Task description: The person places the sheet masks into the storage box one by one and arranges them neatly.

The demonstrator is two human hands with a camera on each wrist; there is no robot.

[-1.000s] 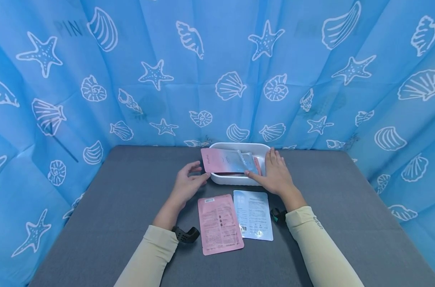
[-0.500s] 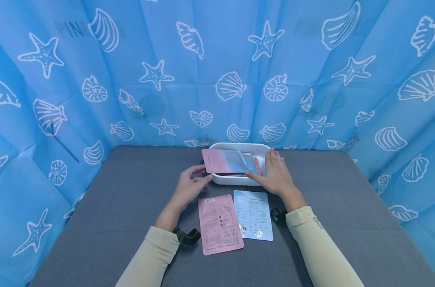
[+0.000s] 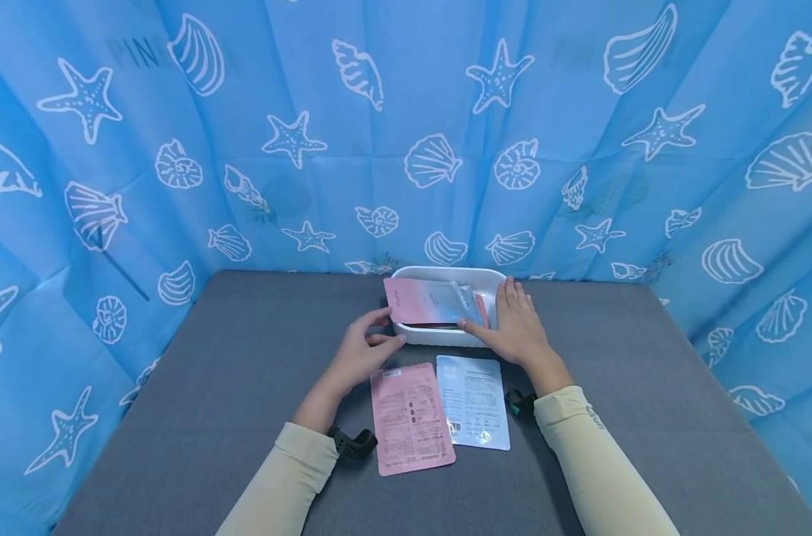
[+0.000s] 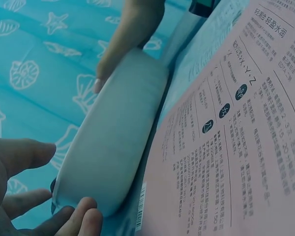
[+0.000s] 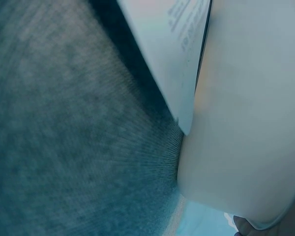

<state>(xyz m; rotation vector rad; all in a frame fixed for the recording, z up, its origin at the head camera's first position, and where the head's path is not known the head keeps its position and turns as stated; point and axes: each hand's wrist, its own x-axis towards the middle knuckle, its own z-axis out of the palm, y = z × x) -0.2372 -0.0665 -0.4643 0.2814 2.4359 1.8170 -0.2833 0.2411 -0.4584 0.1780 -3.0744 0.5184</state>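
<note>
A white plastic bin (image 3: 439, 338) stands at the back of the table. In it lies a pink-to-blue sheet mask packet (image 3: 427, 301), with other packets partly hidden underneath. My left hand (image 3: 359, 357) is at the bin's left end, fingers loosely bent near that packet's left edge, thumb by the front corner. The left wrist view shows the fingers spread around the bin's end (image 4: 113, 132). At the other end my right hand (image 3: 518, 331) rests with straight fingers along the right rim, its thumb stretched across the front rim.
In front of the bin lie a pink packet (image 3: 412, 420) and a light blue packet (image 3: 474, 402), edges touching or slightly overlapping. The table has a grey cloth (image 3: 258, 327). A blue curtain (image 3: 379, 134) with shell prints hangs behind and at both sides.
My left hand has shifted right against the bin's left end. The pink-to-blue packet has slid slightly right, further into the bin. My right hand has stayed in place.
</note>
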